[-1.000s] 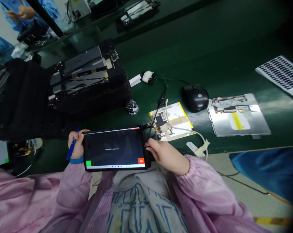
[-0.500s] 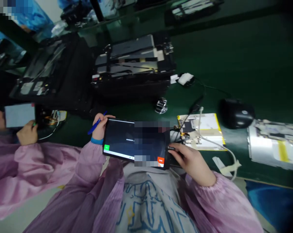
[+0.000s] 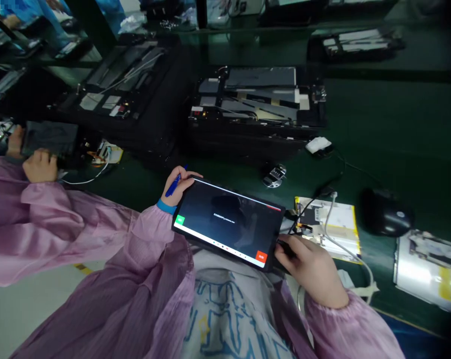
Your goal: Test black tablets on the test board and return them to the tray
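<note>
My left hand [image 3: 172, 188] is closed on the left end of a dark tablet [image 3: 229, 222], its thumb near the front edge. A blue pen [image 3: 174, 185] is also tucked in that hand. The tablet screen is lit, with a green box at lower left, a red box at lower right and a line of small text in the middle. At the tablet's right edge, my right hand [image 3: 313, 267] pinches a small black plug [image 3: 284, 246]. Its tip is hidden, so I cannot tell whether it sits in the tablet.
Stacked tablet screen assemblies [image 3: 261, 94] stand behind, with another stack [image 3: 120, 80] at left. Right of the tablet are an opened board with a cable [image 3: 345, 222], a black mouse [image 3: 388, 214] and a silver panel [image 3: 431, 274]. At left, a co-worker's hands [image 3: 41, 165] hold another tablet.
The view has shifted, so the bench things appear farther right. My hands stay on the tablet and plug, the right hand turned slightly more palm-down. The co-worker's tablet now looks dark instead of pale.
</note>
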`<state>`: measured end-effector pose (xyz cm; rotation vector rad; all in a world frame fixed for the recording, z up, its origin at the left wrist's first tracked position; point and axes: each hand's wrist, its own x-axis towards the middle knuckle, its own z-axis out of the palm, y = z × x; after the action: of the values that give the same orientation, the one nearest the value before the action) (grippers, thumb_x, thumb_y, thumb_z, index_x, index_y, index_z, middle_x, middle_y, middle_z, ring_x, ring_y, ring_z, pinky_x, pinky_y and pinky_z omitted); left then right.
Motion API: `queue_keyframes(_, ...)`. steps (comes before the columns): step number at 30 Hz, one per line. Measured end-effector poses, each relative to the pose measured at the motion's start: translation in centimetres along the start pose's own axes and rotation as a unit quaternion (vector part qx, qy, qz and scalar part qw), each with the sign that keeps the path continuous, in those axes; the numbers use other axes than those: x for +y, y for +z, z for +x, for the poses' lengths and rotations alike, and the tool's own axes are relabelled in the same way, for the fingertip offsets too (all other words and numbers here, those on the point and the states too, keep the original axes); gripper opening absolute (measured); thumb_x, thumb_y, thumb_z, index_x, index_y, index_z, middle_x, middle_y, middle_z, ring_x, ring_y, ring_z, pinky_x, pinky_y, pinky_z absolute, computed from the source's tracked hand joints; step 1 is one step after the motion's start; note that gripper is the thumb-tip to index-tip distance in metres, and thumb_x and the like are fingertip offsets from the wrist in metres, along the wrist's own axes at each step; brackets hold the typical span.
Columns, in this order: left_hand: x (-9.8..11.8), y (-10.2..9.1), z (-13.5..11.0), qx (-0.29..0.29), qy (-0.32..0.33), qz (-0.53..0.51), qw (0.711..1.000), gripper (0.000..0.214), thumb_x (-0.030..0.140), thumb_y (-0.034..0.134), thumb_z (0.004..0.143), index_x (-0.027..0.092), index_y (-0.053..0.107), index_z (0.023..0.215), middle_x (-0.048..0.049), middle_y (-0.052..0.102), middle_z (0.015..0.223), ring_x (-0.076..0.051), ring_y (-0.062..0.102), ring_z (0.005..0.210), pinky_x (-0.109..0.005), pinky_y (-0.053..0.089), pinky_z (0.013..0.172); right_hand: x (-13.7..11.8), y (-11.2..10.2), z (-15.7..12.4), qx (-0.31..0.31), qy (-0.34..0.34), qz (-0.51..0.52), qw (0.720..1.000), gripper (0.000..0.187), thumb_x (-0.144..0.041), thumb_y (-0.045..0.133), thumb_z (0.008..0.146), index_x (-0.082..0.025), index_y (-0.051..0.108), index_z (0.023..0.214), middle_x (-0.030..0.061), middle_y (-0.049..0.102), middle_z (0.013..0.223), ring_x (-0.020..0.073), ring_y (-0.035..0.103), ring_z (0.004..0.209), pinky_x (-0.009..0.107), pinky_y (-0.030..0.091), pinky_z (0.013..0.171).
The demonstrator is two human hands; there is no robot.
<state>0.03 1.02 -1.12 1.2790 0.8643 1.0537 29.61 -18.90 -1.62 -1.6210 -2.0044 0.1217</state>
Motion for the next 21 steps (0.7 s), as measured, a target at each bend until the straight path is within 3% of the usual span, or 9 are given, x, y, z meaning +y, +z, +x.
queue_keyframes(4, 0.2, 0.0, -0.1, -0.015, -0.008, -0.012, 1.000, 0.038, 0.023, 0.072, 0.075, 0.020, 0.033, 0.075, -0.0064, 0.072, 0.091, -0.019, 0.067, 0.087, -0.032, 0.045, 0.081, -0.3, -0.2, 0.1, 0.018, 0.014, 0.002, 1.000, 0.018, -0.027, 0.049, 0.087, -0.017, 0.059, 0.076, 0.0025, 0.060, 0.064, 0.0140, 0.055, 0.052, 0.025, 0.042, 0.050)
queue_keyframes(7, 0.4, 0.1, -0.1, -0.021, -0.005, -0.022, 1.000, 0.039, 0.023, 0.072, 0.075, 0.020, 0.033, 0.073, -0.0064, 0.072, 0.090, -0.019, 0.066, 0.088, -0.033, 0.045, 0.082, -0.5, -1.0, 0.1, 0.050, 0.106, 0.058, 0.991, 0.021, -0.036, 0.056, 0.086, -0.018, 0.061, 0.076, -0.0011, 0.056, 0.057, 0.0112, 0.051, 0.047, 0.023, 0.039, 0.046)
queue_keyframes(9, 0.4, 0.2, -0.1, -0.024, -0.004, -0.025, 0.999, 0.039, 0.023, 0.072, 0.075, 0.020, 0.033, 0.073, -0.0062, 0.072, 0.089, -0.019, 0.067, 0.088, -0.033, 0.044, 0.082, -0.4, -1.6, 0.7, 0.099, 0.211, 0.115, 0.966, 0.023, -0.041, 0.062, 0.083, -0.018, 0.063, 0.077, -0.0021, 0.055, 0.054, 0.0112, 0.051, 0.045, 0.023, 0.039, 0.046)
queue_keyframes(11, 0.4, 0.1, -0.1, -0.026, -0.003, -0.025, 0.999, 0.038, 0.023, 0.071, 0.075, 0.020, 0.033, 0.073, -0.0067, 0.072, 0.090, -0.019, 0.066, 0.088, -0.034, 0.044, 0.082, -0.2, -2.1, 1.9, 0.182, 0.307, 0.192, 0.914, 0.025, -0.044, 0.065, 0.081, -0.019, 0.063, 0.083, -0.0006, 0.058, 0.057, 0.0133, 0.054, 0.047, 0.025, 0.042, 0.047)
queue_keyframes(13, 0.4, 0.1, -0.1, -0.027, 0.000, -0.028, 0.999, 0.038, 0.022, 0.071, 0.075, 0.020, 0.033, 0.073, -0.0072, 0.072, 0.090, -0.020, 0.066, 0.089, -0.034, 0.044, 0.082, -0.3, -2.3, 3.4, 0.230, 0.333, 0.267, 0.875, 0.036, -0.044, 0.066, 0.080, -0.019, 0.061, 0.105, 0.0046, 0.068, 0.075, 0.0187, 0.064, 0.062, 0.029, 0.049, 0.055)
queue_keyframes(15, 0.2, 0.1, -0.1, -0.027, 0.002, -0.039, 0.999, 0.038, 0.022, 0.071, 0.074, 0.020, 0.034, 0.073, -0.0071, 0.072, 0.089, -0.021, 0.067, 0.090, -0.034, 0.044, 0.083, -1.2, -1.8, 5.1, 0.207, 0.286, 0.274, 0.894, 0.063, -0.044, 0.068, 0.079, -0.021, 0.044, 0.132, 0.0119, 0.067, 0.107, 0.0257, 0.067, 0.092, 0.039, 0.054, 0.073)
queue_keyframes(17, 0.0, 0.1, -0.2, -0.022, 0.002, -0.054, 0.998, 0.037, 0.022, 0.071, 0.074, 0.020, 0.034, 0.073, -0.0064, 0.072, 0.087, -0.021, 0.067, 0.089, -0.035, 0.044, 0.084, -3.6, -0.8, 6.3, 0.141, 0.183, 0.215, 0.949, 0.075, -0.043, 0.067, 0.079, -0.020, 0.032, 0.142, 0.0158, 0.058, 0.127, 0.0295, 0.058, 0.115, 0.049, 0.049, 0.090)
queue_keyframes(19, -0.3, 0.0, -0.2, -0.014, 0.003, -0.064, 0.998, 0.035, 0.023, 0.069, 0.075, 0.020, 0.035, 0.074, -0.0057, 0.073, 0.085, -0.022, 0.067, 0.087, -0.035, 0.044, 0.083, -7.2, 0.8, 6.8, 0.066, 0.041, 0.148, 0.986, 0.061, -0.041, 0.061, 0.084, -0.017, 0.041, 0.136, 0.0168, 0.057, 0.128, 0.0304, 0.051, 0.123, 0.053, 0.041, 0.101)
queue_keyframes(21, -0.5, 0.0, -0.4, -0.007, 0.003, -0.069, 0.998, 0.032, 0.023, 0.067, 0.077, 0.020, 0.035, 0.074, -0.0055, 0.073, 0.085, -0.022, 0.067, 0.087, -0.034, 0.043, 0.082, -11.1, 2.7, 6.8, -0.057, -0.086, 0.132, 0.986, 0.054, -0.038, 0.055, 0.088, -0.015, 0.042, 0.135, 0.0154, 0.057, 0.129, 0.0299, 0.042, 0.132, 0.058, 0.025, 0.111)
